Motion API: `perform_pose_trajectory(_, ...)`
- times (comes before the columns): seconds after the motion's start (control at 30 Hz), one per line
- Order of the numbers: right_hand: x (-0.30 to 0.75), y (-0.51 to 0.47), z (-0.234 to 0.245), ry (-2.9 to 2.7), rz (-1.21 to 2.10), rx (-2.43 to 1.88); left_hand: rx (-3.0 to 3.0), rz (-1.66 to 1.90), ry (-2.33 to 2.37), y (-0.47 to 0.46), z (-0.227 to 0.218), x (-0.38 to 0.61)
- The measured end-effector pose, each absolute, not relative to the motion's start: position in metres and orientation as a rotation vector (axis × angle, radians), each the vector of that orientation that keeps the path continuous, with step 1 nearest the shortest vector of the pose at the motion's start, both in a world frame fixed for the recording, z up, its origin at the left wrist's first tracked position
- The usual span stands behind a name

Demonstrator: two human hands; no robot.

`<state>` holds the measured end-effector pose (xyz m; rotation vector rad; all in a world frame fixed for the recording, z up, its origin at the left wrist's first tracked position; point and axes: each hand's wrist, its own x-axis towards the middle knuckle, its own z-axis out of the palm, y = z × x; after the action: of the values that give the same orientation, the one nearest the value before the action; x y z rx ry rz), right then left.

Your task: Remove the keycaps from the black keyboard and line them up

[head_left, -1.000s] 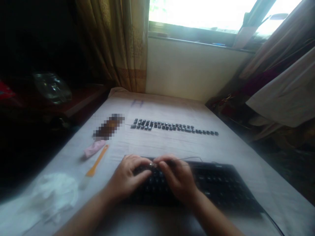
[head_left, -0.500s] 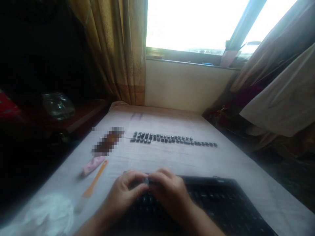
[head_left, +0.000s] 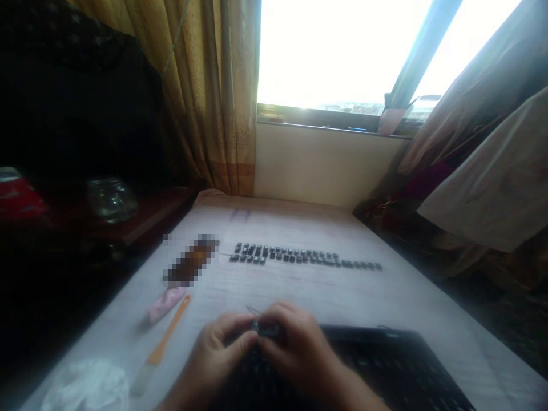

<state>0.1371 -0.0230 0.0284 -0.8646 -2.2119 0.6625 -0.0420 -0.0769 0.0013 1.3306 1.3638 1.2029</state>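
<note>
Both hands meet over the upper left corner of a black keyboard (head_left: 381, 365) lying on a white-covered table (head_left: 406, 297). My left hand (head_left: 214, 357) has its fingers curled, thumb and forefinger pinched at a small dark key-like piece (head_left: 266, 329). My right hand (head_left: 295, 348) is curled over the same spot, its fingertips pressed on that piece. A thin wire tool (head_left: 253, 311) sticks out just above the fingers. Further back lies a long row of loose black keycaps (head_left: 299, 256).
Left of the hands lie an orange spatula-like tool (head_left: 165, 337), a pink object (head_left: 165, 303), a blurred brown item (head_left: 190, 260) and crumpled white cloth (head_left: 88, 385). Curtains, a bright window and a wall stand behind the table. Dark furniture with a glass jar (head_left: 111, 198) is at left.
The camera has tilted upward, so table and hands sit lower in view. Both hands stay together at the keyboard's upper left, now lifted slightly with a small dark piece between the fingertips.
</note>
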Motion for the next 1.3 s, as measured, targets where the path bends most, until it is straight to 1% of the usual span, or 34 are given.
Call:
perform_pose_trajectory(0.17,0.129,-0.021,0.039,-2.253,0.687,-0.967,1.431,1.263,1.384,-0.075,-0.009,-0.045)
perform_pose_trajectory(0.4,0.123,-0.01,0.04,-2.28,0.667,-0.968,1.514,1.357,1.495,-0.074,-0.009,-0.048)
perform_pose_trajectory(0.47,0.124,0.007,0.04,-2.281,0.64,-1.065,1.547,1.392,1.586,-0.073,-0.009,-0.052)
perform_pose_trajectory(0.57,0.127,0.046,0.037,-2.27,0.538,-1.339,1.613,1.462,1.737,-0.069,-0.013,-0.062)
perform_pose_trajectory(0.77,0.126,0.107,0.02,-2.257,0.436,-1.578,1.631,1.484,1.93,-0.052,-0.033,-0.084)
perform_pose_trajectory(0.97,0.115,0.119,0.008,-2.304,0.381,-1.65,1.56,1.455,1.966,-0.047,-0.039,-0.089)
perform_pose_trajectory(1.3,0.108,0.127,0.004,-2.367,0.363,-1.681,1.493,1.427,1.961,-0.047,-0.04,-0.09)
